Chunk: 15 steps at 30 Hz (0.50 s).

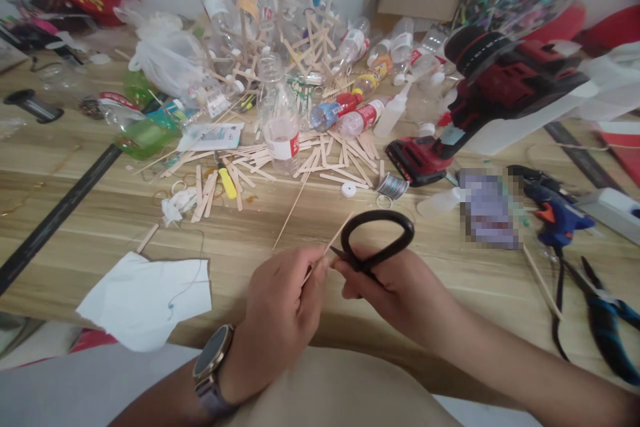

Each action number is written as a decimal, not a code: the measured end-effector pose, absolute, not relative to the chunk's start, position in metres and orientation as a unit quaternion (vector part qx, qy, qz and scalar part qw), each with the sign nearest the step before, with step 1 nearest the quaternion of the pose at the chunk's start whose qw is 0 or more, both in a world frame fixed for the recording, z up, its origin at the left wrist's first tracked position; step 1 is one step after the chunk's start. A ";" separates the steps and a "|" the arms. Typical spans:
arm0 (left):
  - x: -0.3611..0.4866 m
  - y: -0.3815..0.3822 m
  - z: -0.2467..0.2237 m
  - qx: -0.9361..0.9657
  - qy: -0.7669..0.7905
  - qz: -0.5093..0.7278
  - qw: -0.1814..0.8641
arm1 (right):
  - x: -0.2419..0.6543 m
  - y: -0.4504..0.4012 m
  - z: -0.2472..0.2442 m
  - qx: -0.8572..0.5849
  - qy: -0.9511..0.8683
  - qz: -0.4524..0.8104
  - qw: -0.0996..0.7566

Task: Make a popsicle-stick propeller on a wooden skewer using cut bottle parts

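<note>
My left hand [283,300], with a watch [213,353] on its wrist, is closed around a thin wooden stick [342,229]. The stick slants up and to the right out of the fingers. Close beside it, my right hand [400,283] grips black-handled scissors [367,261], one large handle loop standing up above the fingers. The short blades point left at the stick near my left fingertips; whether they touch it I cannot tell. Another thin stick [291,211] lies on the table just beyond my left hand.
Behind the hands stand a clear plastic bottle [280,123] and many loose craft sticks [357,163]. A red cordless drill [425,157], a wire spool [393,185], a blue glue gun [560,227] and pliers [605,320] are on the right. White paper [145,300] and a yellow-handled tool [227,181] lie left.
</note>
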<state>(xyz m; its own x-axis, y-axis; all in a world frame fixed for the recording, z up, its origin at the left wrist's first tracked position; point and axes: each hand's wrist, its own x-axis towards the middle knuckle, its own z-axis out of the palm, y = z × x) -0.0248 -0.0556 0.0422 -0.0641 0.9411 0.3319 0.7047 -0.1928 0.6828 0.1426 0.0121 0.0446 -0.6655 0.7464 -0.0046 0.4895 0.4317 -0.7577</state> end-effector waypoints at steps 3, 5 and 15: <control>-0.026 -0.054 0.037 0.670 0.614 0.397 0.125 | 0.137 0.010 0.049 -0.378 -0.752 0.510 0.178; -0.028 -0.053 0.032 0.679 0.609 0.399 0.093 | 0.134 0.010 0.052 -0.364 -0.708 0.580 0.172; -0.029 -0.049 0.028 0.700 0.585 0.397 0.102 | 0.139 0.010 0.047 -0.334 -0.899 0.167 0.228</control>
